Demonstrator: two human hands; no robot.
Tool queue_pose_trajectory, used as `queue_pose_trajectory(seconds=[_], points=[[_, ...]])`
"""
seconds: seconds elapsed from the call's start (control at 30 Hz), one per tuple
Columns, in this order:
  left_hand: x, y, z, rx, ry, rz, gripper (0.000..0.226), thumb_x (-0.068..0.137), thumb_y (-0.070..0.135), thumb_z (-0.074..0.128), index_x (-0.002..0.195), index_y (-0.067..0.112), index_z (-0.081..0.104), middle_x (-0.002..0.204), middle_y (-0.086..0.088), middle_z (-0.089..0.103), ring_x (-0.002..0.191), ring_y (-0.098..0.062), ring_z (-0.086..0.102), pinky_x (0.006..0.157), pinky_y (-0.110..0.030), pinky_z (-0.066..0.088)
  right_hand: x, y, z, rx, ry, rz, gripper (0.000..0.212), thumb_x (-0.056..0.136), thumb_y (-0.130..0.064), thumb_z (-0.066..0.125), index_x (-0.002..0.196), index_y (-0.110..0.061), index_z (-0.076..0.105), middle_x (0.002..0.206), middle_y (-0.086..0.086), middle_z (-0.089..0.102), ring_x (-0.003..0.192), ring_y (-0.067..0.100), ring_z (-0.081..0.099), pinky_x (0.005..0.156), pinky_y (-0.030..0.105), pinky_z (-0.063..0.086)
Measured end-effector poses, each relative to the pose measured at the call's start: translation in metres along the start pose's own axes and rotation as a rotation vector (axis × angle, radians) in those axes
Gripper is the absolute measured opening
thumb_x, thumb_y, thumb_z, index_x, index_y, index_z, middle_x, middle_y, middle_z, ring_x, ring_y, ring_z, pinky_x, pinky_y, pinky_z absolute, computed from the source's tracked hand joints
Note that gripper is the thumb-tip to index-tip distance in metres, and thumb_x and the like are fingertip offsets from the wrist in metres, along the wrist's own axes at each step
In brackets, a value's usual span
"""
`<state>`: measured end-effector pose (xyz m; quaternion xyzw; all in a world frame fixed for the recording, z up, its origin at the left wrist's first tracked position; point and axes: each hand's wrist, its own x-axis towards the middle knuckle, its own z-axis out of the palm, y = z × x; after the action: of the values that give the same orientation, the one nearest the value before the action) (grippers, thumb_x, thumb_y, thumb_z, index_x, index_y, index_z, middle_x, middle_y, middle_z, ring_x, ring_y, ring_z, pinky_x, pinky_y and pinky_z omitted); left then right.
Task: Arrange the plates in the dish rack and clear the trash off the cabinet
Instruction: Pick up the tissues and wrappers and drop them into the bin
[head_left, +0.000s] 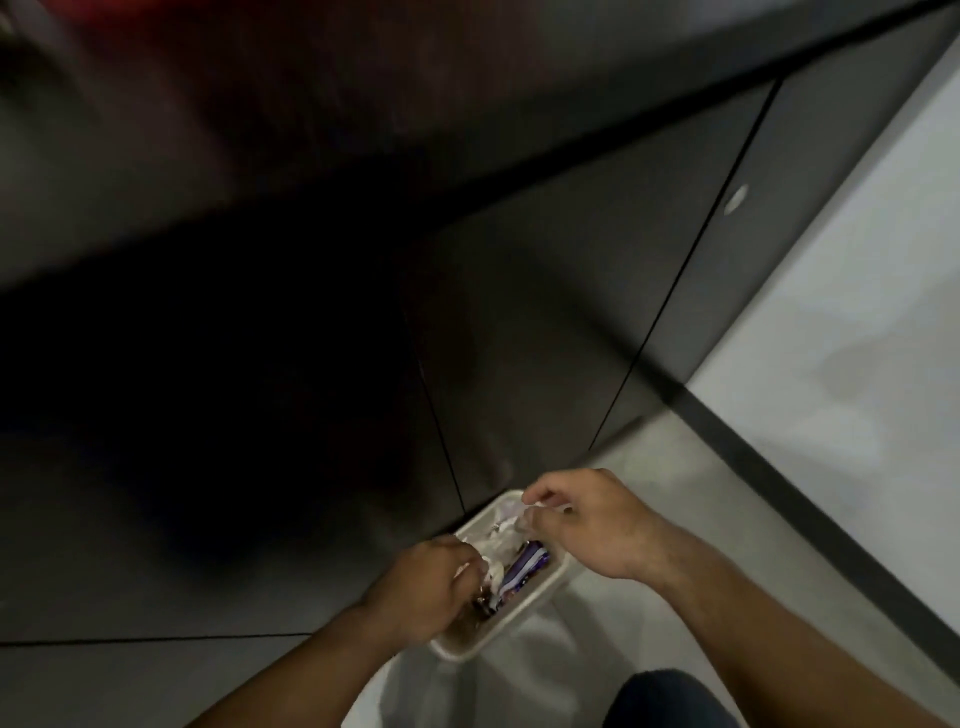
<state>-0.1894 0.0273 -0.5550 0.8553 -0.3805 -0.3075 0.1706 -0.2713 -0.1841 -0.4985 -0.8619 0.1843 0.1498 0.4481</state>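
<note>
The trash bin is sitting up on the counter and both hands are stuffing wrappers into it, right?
Not quite. The head view shows the trash bin sitting down on the floor by the dark cabinet doors, not on the counter. The left hand and right hand are at its wrappers.

Trash (511, 564) in bin (540, 587) before cabinet (545, 312)

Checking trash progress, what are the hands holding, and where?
Both hands pinch crumpled pale wrappers by their edges over the small white bin.
</note>
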Motion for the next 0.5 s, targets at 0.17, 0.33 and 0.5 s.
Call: queue_pose_trajectory(seconds=[0.17,0.33,0.5], points=[[-0.078,0.095,-0.114,-0.006,0.167,0.103,0.032,0.094,0.053,0.041,0.104,0.032,0.062,0.095,0.017,0.054,0.084,-0.002,0.056,0.077,-0.031,0.050,-0.070,-0.099,-0.077,-0.025,0.100,-0.107,0.007,0.091,-0.036,0.065,0.096,-0.041,0.065,0.095,-0.020,0.065,0.091,-0.007,0.060,0.076,0.013,0.046],[-0.153,0.197,-0.242,0.004,0.321,0.302,0.034,0.092,0.057,0.041,0.102,0.033,0.063,0.095,0.019,0.056,0.085,0.001,0.057,0.072,-0.022,0.050,-0.135,-0.198,-0.158,-0.149,0.193,-0.266,0.012,0.090,-0.038,0.064,0.101,-0.041,0.060,0.099,-0.020,0.060,0.093,-0.006,0.055,0.076,0.015,0.043],[-0.195,0.237,-0.333,0.046,0.482,0.296,0.033,0.091,0.057,0.041,0.099,0.035,0.063,0.094,0.021,0.055,0.086,0.004,0.056,0.071,-0.016,0.048,-0.169,-0.266,-0.211,-0.190,0.256,-0.360,0.014,0.089,-0.040,0.065,0.103,-0.040,0.060,0.097,-0.021,0.056,0.091,-0.006,0.055,0.072,0.014,0.042]])
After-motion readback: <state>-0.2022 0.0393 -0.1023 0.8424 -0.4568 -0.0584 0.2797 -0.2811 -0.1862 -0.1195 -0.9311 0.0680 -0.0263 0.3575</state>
